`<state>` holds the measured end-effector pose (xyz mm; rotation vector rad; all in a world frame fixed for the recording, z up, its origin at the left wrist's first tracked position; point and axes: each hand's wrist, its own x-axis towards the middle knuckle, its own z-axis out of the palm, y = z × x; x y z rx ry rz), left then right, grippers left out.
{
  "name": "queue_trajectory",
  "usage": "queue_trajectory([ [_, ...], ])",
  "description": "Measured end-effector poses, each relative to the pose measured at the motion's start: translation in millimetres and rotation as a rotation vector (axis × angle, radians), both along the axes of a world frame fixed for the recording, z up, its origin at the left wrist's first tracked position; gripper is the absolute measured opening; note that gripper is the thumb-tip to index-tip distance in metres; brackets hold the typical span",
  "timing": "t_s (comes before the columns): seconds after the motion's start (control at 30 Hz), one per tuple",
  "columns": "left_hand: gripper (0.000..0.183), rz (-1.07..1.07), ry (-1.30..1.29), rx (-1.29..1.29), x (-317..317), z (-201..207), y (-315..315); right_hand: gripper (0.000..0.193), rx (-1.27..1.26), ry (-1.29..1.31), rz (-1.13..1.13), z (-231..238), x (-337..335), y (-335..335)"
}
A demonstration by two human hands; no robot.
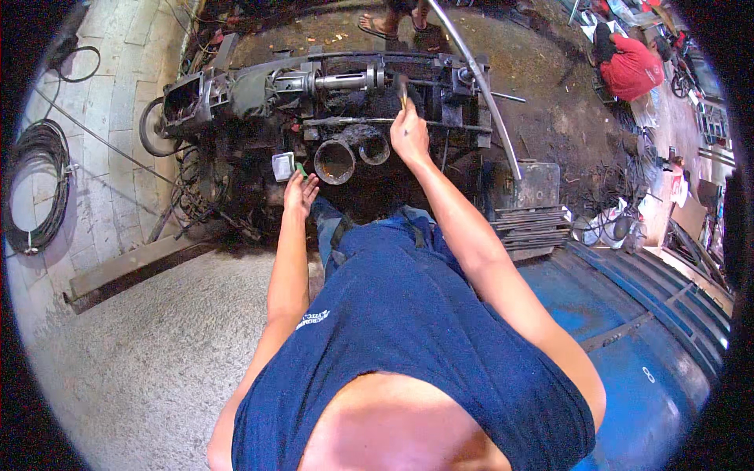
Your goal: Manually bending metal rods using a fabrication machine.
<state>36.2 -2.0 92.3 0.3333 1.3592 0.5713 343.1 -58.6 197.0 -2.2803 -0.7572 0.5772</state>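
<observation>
My right hand [409,138] is closed around the handle of a small brush [404,91]. Its dark bristles point away from me, beside the right end of a bright metal shaft [345,81] on a greasy lathe-like machine [322,124]. Lower down on the left, my left hand [300,194] has its fingers partly spread, with the tips at the green part of a small white container [283,166]. The grip there is partly hidden, but the container appears held. What is inside it is too small to make out. Close by on the right stands a round metal ring or pipe end [335,162].
A long metal bar [479,82] slants across the machine's right end. Stacked metal strips [530,231] lie to the right, above a blue metal sheet [597,314]. Coiled black cable [39,184] hangs at left. A person in red [631,69] crouches far right; another person's sandalled feet [378,27] show beyond.
</observation>
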Motion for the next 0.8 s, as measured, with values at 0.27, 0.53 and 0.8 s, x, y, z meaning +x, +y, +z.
queue_trajectory([
  [0.27,0.045,-0.019,0.02,-0.022,3.0,1.5,3.4,0.04,-0.188,0.136,0.215,-35.5,-0.4,-20.8],
  [0.53,0.045,-0.032,0.049,-0.005,-0.3,-6.4,4.1,0.034,-0.095,0.294,0.073,-45.3,23.8,-70.9],
  [0.8,0.044,-0.002,0.06,-0.004,0.1,-9.4,-0.3,0.034,-0.068,0.208,0.142,-62.8,16.4,-98.8],
])
